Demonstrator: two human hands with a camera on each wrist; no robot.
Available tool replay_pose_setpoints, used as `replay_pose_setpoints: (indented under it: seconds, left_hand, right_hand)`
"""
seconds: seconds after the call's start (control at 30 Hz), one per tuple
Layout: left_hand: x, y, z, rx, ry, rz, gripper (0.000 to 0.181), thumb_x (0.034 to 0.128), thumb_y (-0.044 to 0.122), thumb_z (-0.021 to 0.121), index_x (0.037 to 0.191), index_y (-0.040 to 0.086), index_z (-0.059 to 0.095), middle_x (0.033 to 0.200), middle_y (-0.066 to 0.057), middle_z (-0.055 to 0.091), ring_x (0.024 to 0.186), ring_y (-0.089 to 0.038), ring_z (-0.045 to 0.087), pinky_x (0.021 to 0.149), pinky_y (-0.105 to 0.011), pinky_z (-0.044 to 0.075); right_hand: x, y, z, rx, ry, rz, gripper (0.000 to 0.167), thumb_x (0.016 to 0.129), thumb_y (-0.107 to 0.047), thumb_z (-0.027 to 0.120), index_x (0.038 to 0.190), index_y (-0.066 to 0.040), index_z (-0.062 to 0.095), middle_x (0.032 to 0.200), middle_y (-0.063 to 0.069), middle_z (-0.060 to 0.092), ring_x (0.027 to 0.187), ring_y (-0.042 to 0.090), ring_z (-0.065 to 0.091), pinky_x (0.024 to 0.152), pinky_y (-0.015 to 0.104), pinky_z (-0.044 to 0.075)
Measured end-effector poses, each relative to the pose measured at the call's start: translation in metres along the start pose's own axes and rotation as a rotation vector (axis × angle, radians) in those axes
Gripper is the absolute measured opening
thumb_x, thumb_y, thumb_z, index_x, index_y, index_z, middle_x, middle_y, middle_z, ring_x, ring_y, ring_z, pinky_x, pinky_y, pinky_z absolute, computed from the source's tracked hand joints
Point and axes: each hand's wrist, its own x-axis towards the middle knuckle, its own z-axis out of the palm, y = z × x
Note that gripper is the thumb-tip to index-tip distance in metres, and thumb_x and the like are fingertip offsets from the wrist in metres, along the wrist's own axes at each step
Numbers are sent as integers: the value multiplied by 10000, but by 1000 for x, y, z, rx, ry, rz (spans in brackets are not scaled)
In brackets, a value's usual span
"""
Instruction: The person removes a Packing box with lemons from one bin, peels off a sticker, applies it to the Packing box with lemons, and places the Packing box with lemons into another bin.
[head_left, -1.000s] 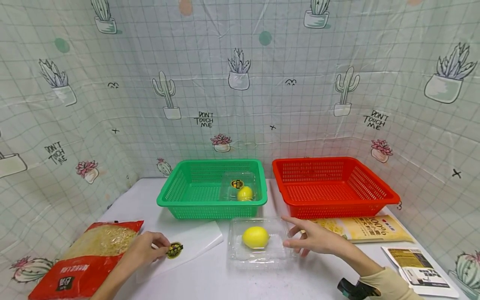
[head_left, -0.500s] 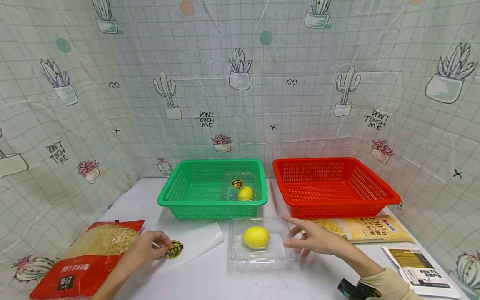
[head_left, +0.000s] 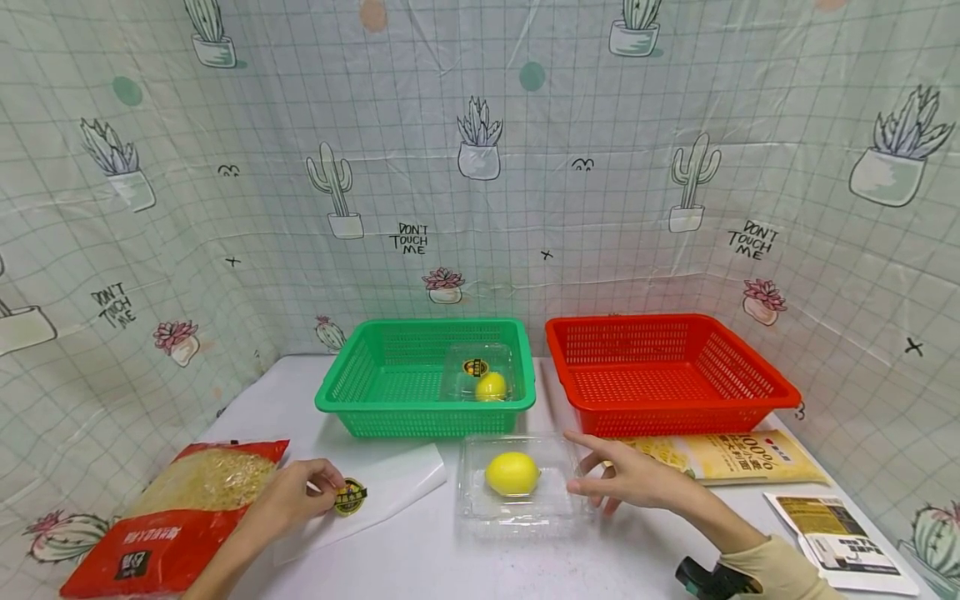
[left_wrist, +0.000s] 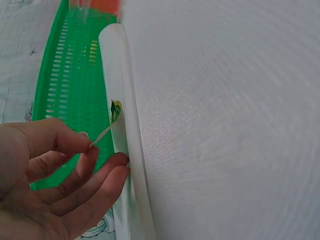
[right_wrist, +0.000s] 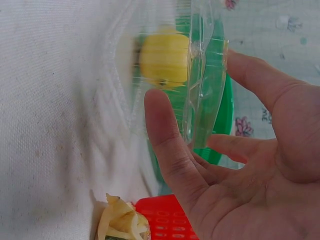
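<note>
My left hand pinches the edge of a round black-and-gold sticker between thumb and forefinger. The left wrist view shows that sticker bent up from its white backing sheet, and the other fingertips touch the sheet. To the right, a clear plastic clamshell box holds a lemon; its lid looks closed. My right hand rests its spread fingers against the box's right side. In the right wrist view the fingers are mostly straight beside the box wall.
A green basket behind holds another clear box with a lemon and sticker. Right of it stands a red basket. A red pasta bag lies left; a yellow packet and a white-and-brown pouch lie right.
My left hand has risen very slightly, with the sticker still pinched. The right hand and the lemon box have stayed put.
</note>
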Motion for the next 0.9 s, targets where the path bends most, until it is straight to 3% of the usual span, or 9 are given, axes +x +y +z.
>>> replay_pose_setpoints:
  seconds: [0.3, 0.67, 0.73, 0.9]
  left_hand:
    - [1, 5, 1, 42, 27, -54, 90, 791, 30, 668, 848, 99, 675, 754, -27, 659, 713, -121, 604, 619, -223, 476]
    - [2, 11, 4, 1, 38, -112, 159, 828, -28, 613, 946, 74, 643, 750, -8, 589, 667, -124, 564, 537, -211, 442]
    - [2, 10, 5, 3, 40, -107, 160, 832, -27, 613, 949, 78, 643, 749, -7, 585, 660, -122, 563, 538, -210, 442]
    - [3, 13, 7, 29, 50, -22, 151, 821, -24, 650, 915, 93, 633, 754, 10, 583, 665, -103, 556, 575, -197, 449]
  right_hand:
    - [0, 0, 0, 9, 3, -4, 844, 911, -293, 700, 1545, -2, 224, 1194, 247, 622, 716, 248, 670, 594, 357, 588]
    - [-1, 1, 0, 5, 8, -2, 836, 915, -299, 695, 1547, -13, 228, 1199, 256, 620, 715, 253, 677, 594, 352, 588]
    - [0, 1, 0, 3, 10, 0, 839, 912, -302, 698, 1546, -14, 231, 1196, 254, 620, 716, 256, 677, 594, 353, 588]
    - [-1, 0, 0, -11, 11, 12, 847, 905, -323, 703, 1544, -16, 239, 1186, 241, 623, 716, 261, 677, 600, 354, 589]
